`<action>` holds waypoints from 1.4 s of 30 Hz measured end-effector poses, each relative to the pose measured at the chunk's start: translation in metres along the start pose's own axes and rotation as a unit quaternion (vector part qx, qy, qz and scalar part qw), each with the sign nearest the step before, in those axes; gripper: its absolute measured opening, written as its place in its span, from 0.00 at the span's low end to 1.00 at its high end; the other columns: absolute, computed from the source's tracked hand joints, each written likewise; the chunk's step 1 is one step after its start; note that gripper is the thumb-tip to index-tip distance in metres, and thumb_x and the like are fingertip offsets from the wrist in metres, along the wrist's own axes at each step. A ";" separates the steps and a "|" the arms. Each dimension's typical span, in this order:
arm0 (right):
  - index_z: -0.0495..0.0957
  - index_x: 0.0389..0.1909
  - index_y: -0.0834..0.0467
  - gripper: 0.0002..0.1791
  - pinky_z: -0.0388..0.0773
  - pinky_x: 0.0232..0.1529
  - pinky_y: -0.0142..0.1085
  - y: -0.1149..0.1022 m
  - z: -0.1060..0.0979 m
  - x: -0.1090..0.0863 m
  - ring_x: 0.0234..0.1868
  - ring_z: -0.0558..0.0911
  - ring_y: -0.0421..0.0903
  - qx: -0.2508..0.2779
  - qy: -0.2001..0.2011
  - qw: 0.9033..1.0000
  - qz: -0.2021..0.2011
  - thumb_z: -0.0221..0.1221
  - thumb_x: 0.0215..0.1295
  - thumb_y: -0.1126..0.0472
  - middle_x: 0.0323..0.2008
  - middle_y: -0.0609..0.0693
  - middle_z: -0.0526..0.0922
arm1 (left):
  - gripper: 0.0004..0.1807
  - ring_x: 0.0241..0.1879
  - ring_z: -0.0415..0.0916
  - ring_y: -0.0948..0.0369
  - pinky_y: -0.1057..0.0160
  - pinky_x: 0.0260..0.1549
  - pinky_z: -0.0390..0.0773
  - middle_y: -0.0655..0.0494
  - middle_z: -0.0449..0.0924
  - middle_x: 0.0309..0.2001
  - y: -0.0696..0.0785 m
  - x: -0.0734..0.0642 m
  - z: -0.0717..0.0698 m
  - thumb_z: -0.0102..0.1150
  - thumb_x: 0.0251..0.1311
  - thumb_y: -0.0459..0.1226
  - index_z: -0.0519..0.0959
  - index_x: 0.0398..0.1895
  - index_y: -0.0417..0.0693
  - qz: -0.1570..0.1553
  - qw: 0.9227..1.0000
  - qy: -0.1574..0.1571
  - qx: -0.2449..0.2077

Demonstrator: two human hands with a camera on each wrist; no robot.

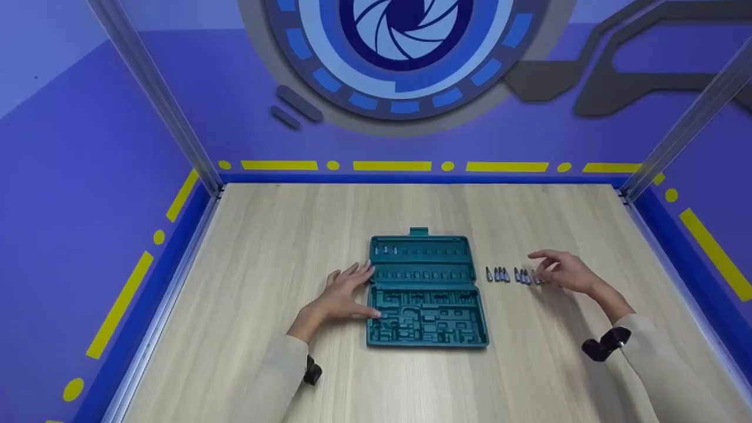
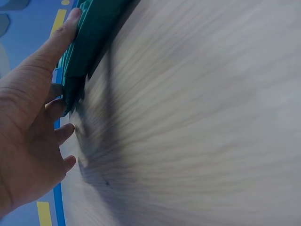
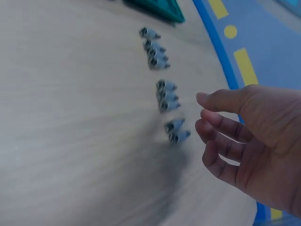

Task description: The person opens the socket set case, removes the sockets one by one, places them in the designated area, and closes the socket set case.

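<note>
A green plastic toolbox case (image 1: 423, 285) lies unfolded on the table, its moulded slots facing up. Beside its left edge, my left hand (image 1: 342, 295) has its fingers spread, with the thumb on the lower half's rim and fingertips at the upper half. The left wrist view shows that thumb (image 2: 59, 40) against the case's side (image 2: 89, 47). To the right of the case, several small metal bit sockets (image 1: 501, 274) lie in a row. My right hand (image 1: 567, 273) hovers at the row's right end, fingers loosely bent and holding nothing; the right wrist view shows a gap between its fingertips and the bit sockets (image 3: 169, 96).
Three small metal pieces (image 1: 386, 250) sit in the left slots of the case's top row. A latch tab (image 1: 419, 231) sticks out from its far edge. Blue panels (image 1: 176, 106) with metal corner posts (image 1: 158, 88) enclose the wooden table (image 1: 282, 235).
</note>
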State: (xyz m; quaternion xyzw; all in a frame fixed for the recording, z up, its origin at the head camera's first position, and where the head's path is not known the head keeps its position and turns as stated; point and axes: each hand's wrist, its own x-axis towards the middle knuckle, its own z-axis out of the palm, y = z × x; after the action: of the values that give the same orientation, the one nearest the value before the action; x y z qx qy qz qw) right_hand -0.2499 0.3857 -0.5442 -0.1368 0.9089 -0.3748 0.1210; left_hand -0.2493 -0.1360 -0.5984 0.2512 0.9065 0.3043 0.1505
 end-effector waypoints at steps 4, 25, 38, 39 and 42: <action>0.71 0.64 0.73 0.23 0.76 0.27 0.30 -0.016 0.010 0.013 0.32 0.84 0.43 0.009 -0.016 1.000 -0.022 0.58 0.71 0.69 0.42 0.66 0.84 | 0.62 0.83 0.42 0.44 0.31 0.75 0.39 0.50 0.48 0.83 0.000 0.000 0.001 0.74 0.49 0.63 0.54 0.82 0.49 -0.001 1.000 -0.002 0.007; 0.72 0.68 0.66 0.24 0.79 0.32 0.36 -0.098 0.118 0.105 0.36 0.83 0.57 0.135 -0.073 0.987 -0.050 0.57 0.76 0.60 0.43 0.70 0.83 | 0.62 0.83 0.41 0.45 0.31 0.75 0.39 0.51 0.47 0.83 -0.001 -0.002 0.005 0.74 0.49 0.63 0.54 0.82 0.50 -0.006 1.000 -0.001 0.002; 0.75 0.66 0.64 0.21 0.75 0.28 0.32 -0.136 0.175 0.161 0.26 0.79 0.43 0.140 0.001 0.990 0.015 0.57 0.75 0.62 0.37 0.56 0.84 | 0.61 0.83 0.40 0.46 0.32 0.75 0.39 0.52 0.45 0.84 -0.001 0.000 0.001 0.73 0.51 0.63 0.53 0.82 0.51 -0.009 1.000 -0.008 0.000; 0.75 0.65 0.63 0.21 0.74 0.26 0.31 -0.138 0.177 0.163 0.24 0.78 0.41 0.128 0.011 0.991 0.024 0.58 0.75 0.62 0.35 0.54 0.84 | 0.61 0.83 0.41 0.45 0.31 0.75 0.39 0.51 0.45 0.84 -0.001 0.001 0.000 0.73 0.51 0.62 0.53 0.82 0.50 -0.005 1.000 -0.006 0.001; 0.76 0.64 0.62 0.21 0.69 0.23 0.30 -0.143 0.184 0.168 0.20 0.75 0.39 0.086 0.032 0.994 0.053 0.60 0.74 0.61 0.32 0.50 0.83 | 0.61 0.83 0.41 0.45 0.31 0.75 0.40 0.51 0.46 0.84 -0.002 0.000 0.001 0.73 0.51 0.62 0.53 0.82 0.50 -0.004 1.000 -0.005 -0.002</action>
State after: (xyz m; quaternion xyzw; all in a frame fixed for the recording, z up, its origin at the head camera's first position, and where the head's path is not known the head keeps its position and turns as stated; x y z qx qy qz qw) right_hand -0.3248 0.1116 -0.5884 -0.0657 0.8828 -0.4485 0.1230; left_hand -0.2495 -0.1365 -0.6005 0.2488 0.9063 0.3040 0.1561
